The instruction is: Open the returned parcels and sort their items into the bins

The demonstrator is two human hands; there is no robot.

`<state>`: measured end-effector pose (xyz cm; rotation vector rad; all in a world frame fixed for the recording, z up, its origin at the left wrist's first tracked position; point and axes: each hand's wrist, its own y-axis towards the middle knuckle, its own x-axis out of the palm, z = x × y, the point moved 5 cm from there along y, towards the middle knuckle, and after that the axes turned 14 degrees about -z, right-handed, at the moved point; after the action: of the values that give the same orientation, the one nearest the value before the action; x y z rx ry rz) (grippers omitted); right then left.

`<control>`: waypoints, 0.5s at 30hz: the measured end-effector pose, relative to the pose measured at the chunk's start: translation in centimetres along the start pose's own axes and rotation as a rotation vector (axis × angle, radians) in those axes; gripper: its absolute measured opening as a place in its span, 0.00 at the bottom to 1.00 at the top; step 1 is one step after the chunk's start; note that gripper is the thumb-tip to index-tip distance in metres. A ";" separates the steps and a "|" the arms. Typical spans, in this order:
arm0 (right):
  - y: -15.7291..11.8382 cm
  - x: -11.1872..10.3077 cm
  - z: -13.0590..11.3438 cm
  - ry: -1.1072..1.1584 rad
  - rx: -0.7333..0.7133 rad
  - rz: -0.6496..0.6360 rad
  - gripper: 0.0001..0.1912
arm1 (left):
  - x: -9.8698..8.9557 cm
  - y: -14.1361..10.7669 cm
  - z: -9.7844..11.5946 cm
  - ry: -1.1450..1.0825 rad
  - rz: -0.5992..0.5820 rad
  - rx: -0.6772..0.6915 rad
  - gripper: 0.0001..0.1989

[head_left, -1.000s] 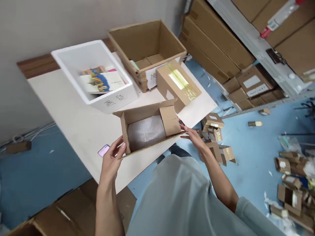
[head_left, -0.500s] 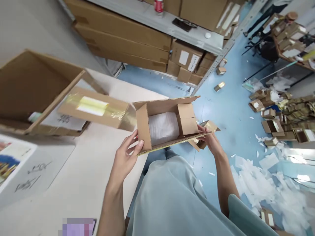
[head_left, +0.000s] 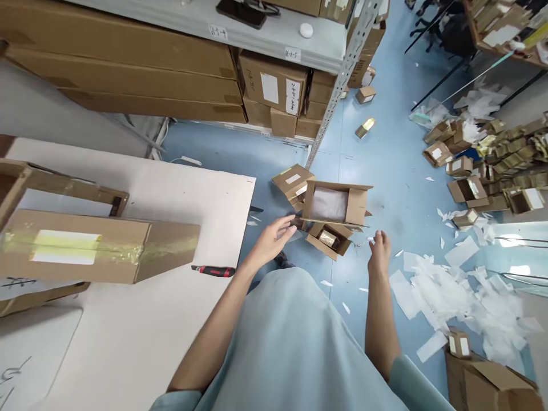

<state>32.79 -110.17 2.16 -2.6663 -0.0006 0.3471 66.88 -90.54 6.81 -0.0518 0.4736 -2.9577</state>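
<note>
An open cardboard box (head_left: 356,206) with white packing material (head_left: 329,204) inside is just beyond my hands, over other opened boxes on the floor. I cannot tell whether it rests on them or is dropping. My left hand (head_left: 274,237) has its fingers stretched out by the box's near left corner and grips nothing. To the right, my right hand (head_left: 379,251) is apart from the box, fingers loosely spread and empty. Below lie a flattened-looking open box (head_left: 293,178) and another open box (head_left: 325,249) with a shiny taped piece in it.
On the white table (head_left: 171,319) at left are a long taped carton (head_left: 141,245) and a red-and-black utility knife (head_left: 214,270) near the edge. A metal shelf (head_left: 274,37) with cartons stands ahead. White packing sheets (head_left: 445,285) and several small boxes (head_left: 466,191) litter the floor at right.
Both hands have let go of the open box, which is now lower and farther away, over the floor boxes. The view has shifted right, bringing the utility knife into sight.
</note>
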 end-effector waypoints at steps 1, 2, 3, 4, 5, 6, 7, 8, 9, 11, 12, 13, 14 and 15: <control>0.1 0.8 0.9 -0.020 0.007 -0.049 0.37 | 0.0 -0.4 -0.7 -0.014 -0.003 -0.023 0.34; -0.1 2.0 1.7 -0.041 0.012 -0.111 0.37 | -0.3 -1.0 -1.4 -0.029 0.008 -0.044 0.34; -0.3 3.4 2.3 -0.066 0.016 -0.186 0.37 | -0.8 -1.7 -2.0 -0.043 0.032 -0.061 0.34; -0.7 5.2 2.8 -0.096 0.020 -0.274 0.37 | -1.3 -2.4 -2.6 -0.058 0.065 -0.074 0.33; -1.2 7.3 3.1 -0.129 0.021 -0.372 0.37 | -2.0 -3.2 -3.1 -0.074 0.106 -0.084 0.33; -1.8 9.7 3.3 -0.167 0.016 -0.476 0.37 | -2.7 -4.1 -3.6 -0.090 0.151 -0.091 0.32; -2.5 12.2 3.4 -0.210 0.002 -0.587 0.37 | -3.3 -5.1 -4.0 -0.105 0.200 -0.096 0.31; -3.3 15.0 3.5 -0.257 -0.020 -0.701 0.36 | -4.0 -6.1 -4.3 -0.121 0.254 -0.099 0.31; -4.3 17.9 3.5 -0.305 -0.047 -0.820 0.35 | -4.6 -7.4 -4.6 -0.137 0.313 -0.100 0.30; -7.0 23.7 3.5 -0.404 -0.103 -1.052 0.34 | -5.5 -10.3 -5.3 -0.176 0.443 -0.102 0.29; -8.6 26.6 3.7 -0.449 -0.126 -1.162 0.34 | -5.9 -12.0 -5.6 -0.198 0.511 -0.102 0.28; -10.4 29.5 3.9 -0.489 -0.141 -1.266 0.34 | -6.1 -13.8 -6.1 -0.223 0.580 -0.102 0.28; -12.4 32.2 4.3 -0.523 -0.147 -1.359 0.35 | -6.3 -15.7 -6.6 -0.252 0.649 -0.102 0.28; -14.6 34.9 4.8 -0.552 -0.142 -1.442 0.37 | -6.3 -17.6 -7.3 -0.282 0.718 -0.102 0.28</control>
<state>66.20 -93.01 -4.11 -1.9014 -1.9586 0.5207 70.31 -70.84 5.35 -0.2487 0.4750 -2.1813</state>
